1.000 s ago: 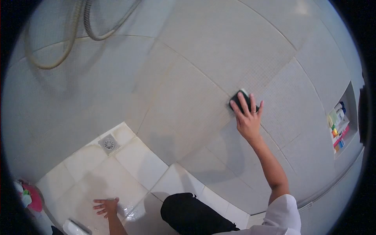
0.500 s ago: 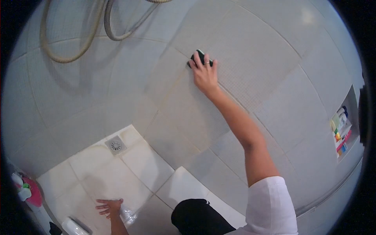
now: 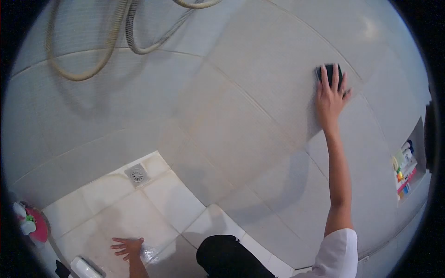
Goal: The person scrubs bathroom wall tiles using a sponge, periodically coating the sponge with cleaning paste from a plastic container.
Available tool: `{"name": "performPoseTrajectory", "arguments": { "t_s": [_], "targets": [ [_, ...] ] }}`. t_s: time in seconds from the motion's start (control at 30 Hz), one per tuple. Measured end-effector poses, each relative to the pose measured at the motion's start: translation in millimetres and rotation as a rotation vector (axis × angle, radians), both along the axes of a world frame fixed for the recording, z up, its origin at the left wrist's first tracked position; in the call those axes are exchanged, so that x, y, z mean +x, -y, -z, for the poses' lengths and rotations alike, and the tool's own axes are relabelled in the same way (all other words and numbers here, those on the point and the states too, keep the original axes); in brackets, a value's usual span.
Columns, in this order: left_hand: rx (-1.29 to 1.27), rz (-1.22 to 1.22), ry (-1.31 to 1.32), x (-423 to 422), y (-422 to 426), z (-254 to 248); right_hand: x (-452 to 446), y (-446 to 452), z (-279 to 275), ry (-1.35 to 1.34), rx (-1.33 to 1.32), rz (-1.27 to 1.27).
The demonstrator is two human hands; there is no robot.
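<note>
A dark green sponge (image 3: 333, 73) lies flat against the grey tiled wall (image 3: 259, 78), high on the right. My right hand (image 3: 332, 95) presses on it with fingers spread over its face, the arm stretched upward. Low on the left, my left hand (image 3: 129, 248) hovers over or rests on the pale floor tiles (image 3: 125, 208), fingers spread and nothing in them; whether it touches the floor I cannot tell. A shiny wet or clear patch (image 3: 148, 253) shows just right of that hand.
Two shower hoses (image 3: 83, 76) hang at the upper left. A square drain (image 3: 136, 174) sits in the floor corner. Tubes and bottles (image 3: 405, 164) fill a wall niche at right. A pink item (image 3: 39, 225) and a white object (image 3: 85, 267) are lower left.
My right hand first swept the sponge up and left across the wall, then far to the right. My left hand has stayed nearly in place.
</note>
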State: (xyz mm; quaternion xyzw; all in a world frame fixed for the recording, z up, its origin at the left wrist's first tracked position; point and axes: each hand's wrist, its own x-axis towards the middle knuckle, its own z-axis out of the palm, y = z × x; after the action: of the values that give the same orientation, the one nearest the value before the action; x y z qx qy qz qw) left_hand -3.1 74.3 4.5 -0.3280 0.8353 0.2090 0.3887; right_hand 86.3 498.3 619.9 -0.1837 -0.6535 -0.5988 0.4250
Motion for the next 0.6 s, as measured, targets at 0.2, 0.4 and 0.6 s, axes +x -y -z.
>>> {"name": "performPoseTrajectory", "arguments": {
  "t_s": [0.2, 0.4, 0.6],
  "targets": [
    [0.019, 0.025, -0.04, 4.4, 1.5, 11.2, -159.5, -3.5, 53.7, -0.029, -0.041, -0.057],
    [0.107, -0.029, -0.09, 8.0, 4.2, 4.3, -180.6, 13.6, 285.0, 0.625, -0.282, 0.002],
    [0.109, -0.032, -0.078, 8.3, 2.2, -0.6, -143.8, 4.8, 286.5, 0.688, -0.408, -0.042]
  ]
}}
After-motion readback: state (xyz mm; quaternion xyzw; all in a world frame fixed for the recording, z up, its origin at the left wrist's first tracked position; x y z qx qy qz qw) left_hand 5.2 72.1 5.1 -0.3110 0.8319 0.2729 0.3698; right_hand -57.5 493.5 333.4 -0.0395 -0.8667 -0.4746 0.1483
